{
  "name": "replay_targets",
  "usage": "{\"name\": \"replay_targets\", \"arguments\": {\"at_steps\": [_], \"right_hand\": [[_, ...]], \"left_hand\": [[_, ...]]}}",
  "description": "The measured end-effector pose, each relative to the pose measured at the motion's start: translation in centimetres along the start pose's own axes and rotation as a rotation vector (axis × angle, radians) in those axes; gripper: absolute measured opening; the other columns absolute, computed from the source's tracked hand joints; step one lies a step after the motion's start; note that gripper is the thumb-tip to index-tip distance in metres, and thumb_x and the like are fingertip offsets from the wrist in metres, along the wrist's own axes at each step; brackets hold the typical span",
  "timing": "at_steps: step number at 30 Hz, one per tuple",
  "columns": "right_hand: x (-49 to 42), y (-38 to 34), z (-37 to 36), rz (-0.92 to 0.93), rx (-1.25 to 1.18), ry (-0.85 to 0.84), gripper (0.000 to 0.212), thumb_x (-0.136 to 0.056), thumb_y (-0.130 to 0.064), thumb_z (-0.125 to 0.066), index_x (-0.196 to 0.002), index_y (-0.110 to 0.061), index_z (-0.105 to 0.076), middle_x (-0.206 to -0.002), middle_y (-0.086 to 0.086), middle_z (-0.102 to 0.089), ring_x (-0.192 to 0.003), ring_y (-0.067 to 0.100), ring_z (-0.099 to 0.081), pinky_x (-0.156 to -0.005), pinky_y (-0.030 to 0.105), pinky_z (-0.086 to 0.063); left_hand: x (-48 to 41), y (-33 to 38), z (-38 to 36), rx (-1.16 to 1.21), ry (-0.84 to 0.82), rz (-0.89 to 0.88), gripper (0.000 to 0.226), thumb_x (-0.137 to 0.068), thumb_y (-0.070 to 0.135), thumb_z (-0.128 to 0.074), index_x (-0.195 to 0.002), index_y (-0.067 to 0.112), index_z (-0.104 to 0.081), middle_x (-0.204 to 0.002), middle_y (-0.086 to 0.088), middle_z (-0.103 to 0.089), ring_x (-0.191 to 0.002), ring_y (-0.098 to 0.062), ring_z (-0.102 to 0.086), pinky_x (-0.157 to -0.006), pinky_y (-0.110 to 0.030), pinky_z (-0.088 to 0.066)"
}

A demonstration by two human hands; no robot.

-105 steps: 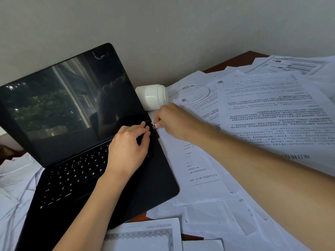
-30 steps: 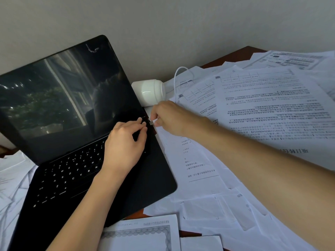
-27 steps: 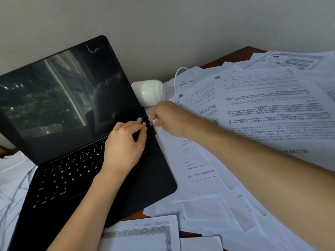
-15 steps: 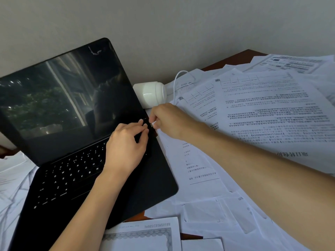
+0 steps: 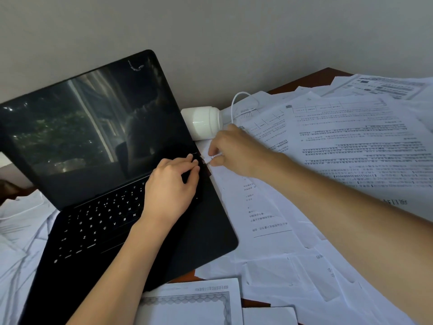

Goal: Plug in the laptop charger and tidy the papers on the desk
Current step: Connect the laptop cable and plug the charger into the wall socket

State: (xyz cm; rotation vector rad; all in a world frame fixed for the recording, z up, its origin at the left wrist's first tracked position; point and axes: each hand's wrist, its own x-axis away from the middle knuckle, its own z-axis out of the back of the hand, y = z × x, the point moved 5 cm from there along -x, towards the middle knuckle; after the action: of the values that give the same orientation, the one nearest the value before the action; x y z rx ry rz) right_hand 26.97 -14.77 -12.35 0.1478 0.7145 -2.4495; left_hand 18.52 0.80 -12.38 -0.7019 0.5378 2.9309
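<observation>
A black laptop (image 5: 117,184) stands open on the desk with a dark screen. My left hand (image 5: 173,184) rests on its keyboard near the right rear corner, fingers bent onto the deck. My right hand (image 5: 234,151) pinches the white charger plug (image 5: 209,158), whose tip sits at the laptop's right edge. The white cable (image 5: 236,102) loops up behind my hand to the white charger brick (image 5: 202,123), which lies beside the screen. Loose printed papers (image 5: 339,141) cover the desk to the right.
More sheets (image 5: 21,231) lie left of the laptop, and a bordered certificate (image 5: 192,303) lies at the front. Brown desk (image 5: 311,79) shows at the far right corner. A plain wall stands close behind.
My right hand has drawn slightly to the right, so the white plug now shows between my fingers at the laptop's edge. The cable loop stands higher. My left hand has stayed put.
</observation>
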Motion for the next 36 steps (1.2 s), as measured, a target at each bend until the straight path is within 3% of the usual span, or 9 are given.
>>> {"name": "replay_targets", "arguments": {"at_steps": [3, 7, 12, 17, 22, 27, 30, 33, 36], "right_hand": [[-0.1, 0.9, 0.5, -0.004, -0.044, 0.030, 0.012, -0.093, -0.024, -0.071, -0.103, -0.020, -0.078, -0.111, 0.005, -0.066, -0.107, 0.013, -0.052, -0.089, 0.027, -0.043], [-0.4, 0.3, 0.4, 0.065, -0.054, 0.014, 0.009, -0.092, -0.012, -0.070, -0.094, -0.014, -0.078, -0.096, 0.000, -0.062, -0.096, 0.016, -0.059, -0.088, 0.041, -0.052], [-0.3, -0.2, 0.5, 0.094, -0.074, 0.041, 0.009, -0.092, -0.009, -0.070, -0.089, -0.010, -0.078, -0.087, 0.000, -0.064, -0.089, 0.013, -0.058, -0.083, 0.039, -0.053], [-0.6, -0.4, 0.0, 0.104, -0.066, 0.027, 0.010, -0.091, -0.005, -0.068, -0.090, -0.008, -0.077, -0.087, 0.001, -0.059, -0.091, 0.015, -0.054, -0.079, 0.033, -0.048], [-0.5, -0.4, 0.1, 0.111, -0.052, 0.029, 0.010, -0.093, -0.007, -0.068, -0.093, -0.008, -0.077, -0.077, -0.014, -0.045, -0.091, 0.008, -0.043, -0.077, 0.027, -0.038], [0.3, -0.7, -0.2, 0.113, 0.032, 0.011, 0.011, -0.097, -0.007, -0.062, -0.100, -0.009, -0.073, -0.099, 0.000, -0.059, -0.099, 0.011, -0.044, -0.091, 0.036, -0.047], [1.0, -1.4, 0.1, 0.101, 0.085, -0.011, 0.015, -0.100, -0.011, -0.057, -0.107, -0.010, -0.070, -0.109, 0.004, -0.060, -0.107, 0.018, -0.047, -0.095, 0.039, -0.047], [1.9, -2.2, 1.0, 0.060, 0.118, -0.093, 0.023, -0.103, -0.018, -0.053, -0.120, -0.012, -0.068, -0.117, 0.004, -0.056, -0.117, 0.019, -0.045, -0.102, 0.040, -0.043], [3.5, -3.2, 1.7, 0.031, 0.118, -0.161, 0.037, -0.104, -0.023, -0.052, -0.139, -0.013, -0.058, -0.135, 0.004, -0.051, -0.130, 0.020, -0.041, -0.110, 0.038, -0.037]], "left_hand": [[0.0, 0.0, 0.0, 0.000, 0.000, 0.000, 0.020, -0.101, 0.024, -0.067, -0.115, 0.024, -0.080, -0.128, 0.011, -0.072, -0.115, -0.017, -0.061, -0.083, -0.031, -0.046], [-0.1, 0.0, -0.2, 0.012, 0.008, -0.002, 0.019, -0.100, 0.022, -0.068, -0.113, 0.023, -0.081, -0.127, 0.009, -0.073, -0.112, -0.020, -0.062, -0.083, -0.033, -0.048], [-0.2, -0.2, -0.4, 0.010, 0.014, -0.001, 0.019, -0.099, 0.021, -0.069, -0.113, 0.022, -0.082, -0.127, 0.007, -0.073, -0.110, -0.020, -0.061, -0.084, -0.034, -0.049], [-0.3, -0.2, -0.4, -0.002, 0.008, -0.012, 0.019, -0.100, 0.023, -0.068, -0.113, 0.023, -0.082, -0.128, 0.008, -0.073, -0.111, -0.020, -0.061, -0.082, -0.034, -0.049], [-0.2, -0.1, -0.4, -0.003, 0.010, -0.015, 0.019, -0.100, 0.022, -0.068, -0.113, 0.022, -0.081, -0.127, 0.007, -0.073, -0.108, -0.020, -0.061, -0.080, -0.031, -0.045], [-0.5, 0.0, -0.3, -0.040, -0.068, -0.019, 0.025, -0.103, 0.027, -0.062, -0.122, 0.023, -0.078, -0.132, 0.008, -0.070, -0.113, -0.019, -0.060, -0.085, -0.033, -0.047], [-0.5, 0.1, 0.0, -0.042, -0.169, -0.034, 0.032, -0.106, 0.029, -0.057, -0.133, 0.021, -0.071, -0.141, 0.005, -0.064, -0.125, -0.020, -0.055, -0.097, -0.039, -0.050], [-0.2, -0.3, 0.5, -0.026, -0.325, -0.033, 0.044, -0.108, 0.034, -0.052, -0.151, 0.023, -0.054, -0.162, 0.006, -0.044, -0.149, -0.017, -0.037, -0.119, -0.040, -0.037], [0.9, -0.8, 1.8, -0.022, -0.435, -0.029, 0.049, -0.109, 0.038, -0.049, -0.156, 0.026, -0.046, -0.168, 0.008, -0.031, -0.155, -0.014, -0.027, -0.124, -0.036, -0.028]]}}
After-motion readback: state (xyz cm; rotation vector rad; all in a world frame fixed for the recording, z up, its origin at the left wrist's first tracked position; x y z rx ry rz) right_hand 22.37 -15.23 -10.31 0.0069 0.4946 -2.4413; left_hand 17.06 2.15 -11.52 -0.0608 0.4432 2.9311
